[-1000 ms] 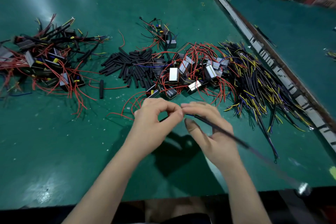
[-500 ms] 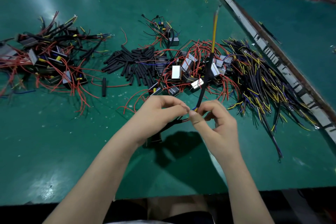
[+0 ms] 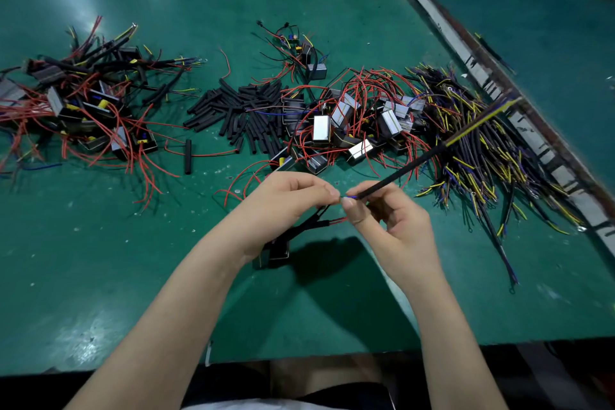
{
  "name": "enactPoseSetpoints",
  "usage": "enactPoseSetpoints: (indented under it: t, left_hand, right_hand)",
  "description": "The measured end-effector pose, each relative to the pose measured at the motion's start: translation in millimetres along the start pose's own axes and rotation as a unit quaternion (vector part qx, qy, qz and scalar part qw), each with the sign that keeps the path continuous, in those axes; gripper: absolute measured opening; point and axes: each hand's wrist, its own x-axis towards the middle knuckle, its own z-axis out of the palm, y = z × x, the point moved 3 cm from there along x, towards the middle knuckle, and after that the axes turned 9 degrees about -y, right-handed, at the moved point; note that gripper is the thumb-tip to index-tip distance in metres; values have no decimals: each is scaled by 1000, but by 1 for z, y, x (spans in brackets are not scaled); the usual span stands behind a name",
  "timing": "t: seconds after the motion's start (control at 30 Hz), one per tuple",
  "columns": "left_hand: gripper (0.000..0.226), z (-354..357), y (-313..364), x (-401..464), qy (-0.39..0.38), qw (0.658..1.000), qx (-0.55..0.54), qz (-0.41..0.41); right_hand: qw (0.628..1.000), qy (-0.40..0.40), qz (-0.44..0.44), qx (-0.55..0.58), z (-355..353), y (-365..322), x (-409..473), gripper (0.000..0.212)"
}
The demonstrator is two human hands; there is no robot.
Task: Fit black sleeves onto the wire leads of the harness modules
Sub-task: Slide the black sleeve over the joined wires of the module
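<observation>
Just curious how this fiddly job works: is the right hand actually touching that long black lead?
Touching. The head view shows the right hand pinching the near end of the long black lead between thumb and fingers, the lead running up and away.

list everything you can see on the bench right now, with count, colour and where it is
table: one, green, under everything
loose sleeves: a pile, black, centre
single sleeve: one, black, left of centre
sleeved modules: a heap, red leads, far left
unsleeved modules: a heap, silver, red leads, centre right
wire bundle: a heap, black, yellow and purple, right
small board: one, far centre
held module: one, dark, hanging under the left hand
held lead: one, black and yellow, right hand
left hand: pinching a wire tip
right hand: pinching the held lead
</observation>
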Motion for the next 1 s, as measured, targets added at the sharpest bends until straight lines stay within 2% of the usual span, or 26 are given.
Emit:
enactPoseSetpoints:
  t: [0.13, 0.2, 0.3, 0.43, 0.5, 0.57, 0.63, 0.73, 0.8, 0.83, 0.87, 0.9, 0.97, 1.0]
  left_hand:
    - [16, 0, -1, 3, -13, 999, 21, -32]
    - [10, -2, -2, 4, -28, 998, 31, -57]
    - [23, -5, -3, 4, -54, 994, 47, -82]
    - [9, -6, -4, 3, -52, 992, 68, -94]
    - [9, -7, -5, 3, -33, 993, 82, -83]
    - [11, -5, -2, 2, -6, 991, 131, -19]
    - [10, -3, 2, -2, 45, 959, 262, 95]
    - [16, 1, 5, -12, 122, 843, 460, 252]
    - [19, 1, 2, -17, 135, 784, 515, 318]
    - [19, 0, 0, -19, 136, 778, 517, 330]
    - [18, -1, -1, -20, 134, 794, 498, 322]
    - [15, -3, -2, -20, 123, 831, 454, 296]
    - [7, -8, -2, -18, 75, 931, 288, 213]
    - [9, -9, -3, -16, 50, 967, 185, 165]
  right_hand:
    - [993, 24, -77, -91, 1, -3, 0, 11]
    - [987, 21, -105, -120, 0, -1, 0, 5]
    - [980, -2, -113, -166, 1, 4, -2, 10]
    - [974, 17, -117, -192, 5, 5, -4, 14]
    - [974, 27, -118, -190, 7, 4, -5, 17]
    - [983, 37, -75, -165, 9, 4, -4, 13]
    - [996, 42, 28, -80, 13, 6, -3, 11]
    - [991, 37, 110, 73, 21, 5, -4, 20]
    - [985, 32, 126, 116, 25, 3, -5, 25]
    - [982, 29, 132, 129, 27, 3, -6, 24]
    - [981, 26, 135, 138, 28, 4, -7, 24]
    - [980, 22, 135, 143, 28, 5, -8, 22]
    - [981, 13, 129, 141, 30, 4, -9, 20]
    - [983, 10, 123, 139, 30, 3, -10, 19]
